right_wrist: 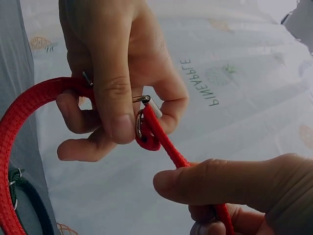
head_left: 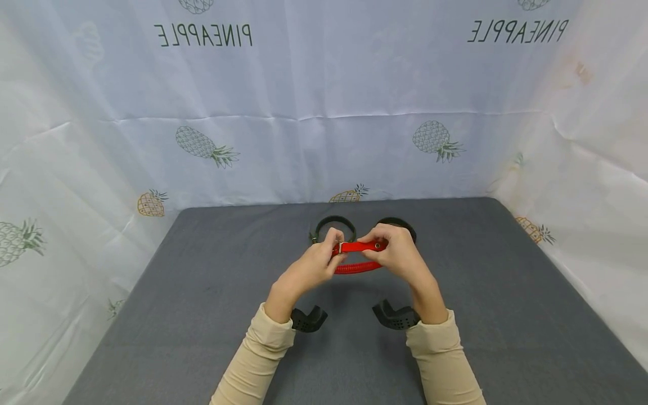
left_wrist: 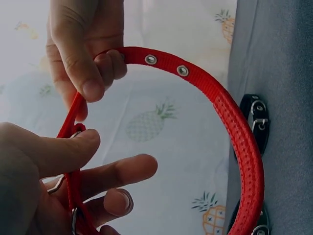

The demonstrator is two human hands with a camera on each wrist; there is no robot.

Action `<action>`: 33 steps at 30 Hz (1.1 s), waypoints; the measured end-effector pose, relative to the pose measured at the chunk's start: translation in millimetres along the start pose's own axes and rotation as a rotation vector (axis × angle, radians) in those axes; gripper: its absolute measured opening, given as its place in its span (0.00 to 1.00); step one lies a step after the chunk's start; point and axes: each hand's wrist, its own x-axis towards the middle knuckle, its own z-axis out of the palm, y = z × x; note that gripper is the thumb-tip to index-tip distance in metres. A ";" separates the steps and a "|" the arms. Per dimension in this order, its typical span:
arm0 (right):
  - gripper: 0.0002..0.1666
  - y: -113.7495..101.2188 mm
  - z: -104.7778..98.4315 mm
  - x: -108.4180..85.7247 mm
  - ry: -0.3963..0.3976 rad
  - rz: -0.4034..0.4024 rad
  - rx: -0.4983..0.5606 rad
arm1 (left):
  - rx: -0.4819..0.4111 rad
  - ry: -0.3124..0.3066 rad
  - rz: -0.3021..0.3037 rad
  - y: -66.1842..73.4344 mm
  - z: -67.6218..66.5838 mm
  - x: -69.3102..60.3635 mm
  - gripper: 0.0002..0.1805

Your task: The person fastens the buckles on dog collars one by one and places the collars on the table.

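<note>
A red collar (head_left: 354,269) is held up above the table, its padded band hanging in a loop nearest the person. My left hand (head_left: 310,265) pinches it at the metal buckle (right_wrist: 140,99), thumb against fingers. Opposite, my right hand (head_left: 400,254) pinches the strap that runs out of the buckle, between thumb and fingers. Metal eyelets (left_wrist: 182,70) dot the strap in the left wrist view. The strap passes through the buckle frame in the right wrist view; the prong's seat is partly hidden by fingers.
Behind the hands, a dark green collar (head_left: 336,219) and a black collar (head_left: 396,220) lie looped on the grey table (head_left: 228,298). A white pineapple-print cloth (head_left: 314,157) surrounds the table's back and sides. Black wrist mounts (head_left: 310,319) sit under the forearms.
</note>
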 end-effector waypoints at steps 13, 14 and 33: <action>0.08 -3.1 0.3 -1.1 0.028 0.005 0.008 | -0.071 -0.015 -0.005 -1.2 0.5 0.1 0.14; 0.09 -2.9 -0.4 -1.4 0.032 0.011 0.011 | -0.090 -0.020 -0.010 -1.5 0.8 0.3 0.14; 0.08 -1.1 2.8 0.8 -0.042 0.003 0.033 | -0.171 -0.069 0.012 -0.7 5.8 0.9 0.16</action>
